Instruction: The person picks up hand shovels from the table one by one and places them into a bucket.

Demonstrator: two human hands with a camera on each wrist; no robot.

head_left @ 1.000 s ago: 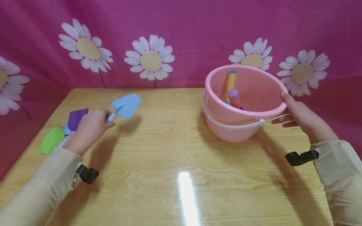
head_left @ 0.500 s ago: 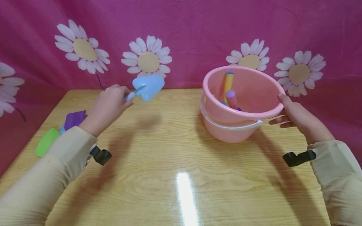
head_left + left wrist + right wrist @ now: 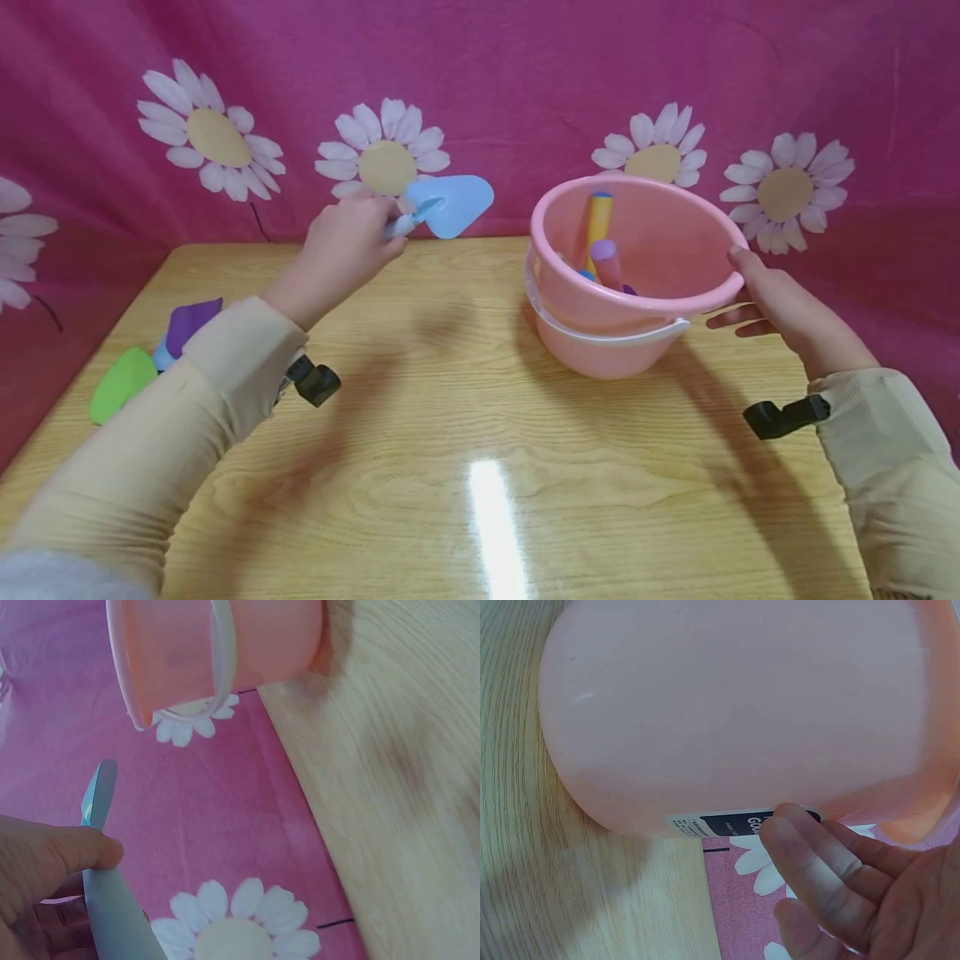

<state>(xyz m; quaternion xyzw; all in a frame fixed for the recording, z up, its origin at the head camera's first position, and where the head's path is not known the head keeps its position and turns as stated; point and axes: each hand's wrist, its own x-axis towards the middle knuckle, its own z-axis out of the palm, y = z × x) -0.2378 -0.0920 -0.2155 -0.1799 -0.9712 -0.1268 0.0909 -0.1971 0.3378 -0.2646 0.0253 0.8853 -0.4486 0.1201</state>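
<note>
Two hands at work over the wooden desk (image 3: 570, 508). Step in hand, as I judge it: bringing the light-blue toy trowel (image 3: 452, 206) to the pink bucket (image 3: 585, 313) while you steady the bucket.

Your left hand (image 3: 347, 240) grips the trowel by its pale handle, fingers wrapped and thumb laid along it near the neck; the left wrist view shows the handle's butt end jutting past the fingers. Trowel is in the air above the desk, blade toward the bucket, to the left of its rim and apart from it.

Your right hand (image 3: 780, 307) holds the bucket's right rim: thumb over the edge, fingers loosely extended below it, outside the wall. Right wrist view puts fingertips at the label (image 3: 735, 823); whether they press there, can't tell. White handle (image 3: 630, 340) hangs down across the front.

Inside the bucket: yellow stick (image 3: 599, 220), pink stick with purple end (image 3: 607, 263). At desk's left: purple toy piece (image 3: 191, 327), green shovel head (image 3: 123, 385), part hidden by your sleeve.

Next move probably calls for taking the blade rightward, clear over the near-left rim, lowering it past the sticks, then loosening the left fingers.
</note>
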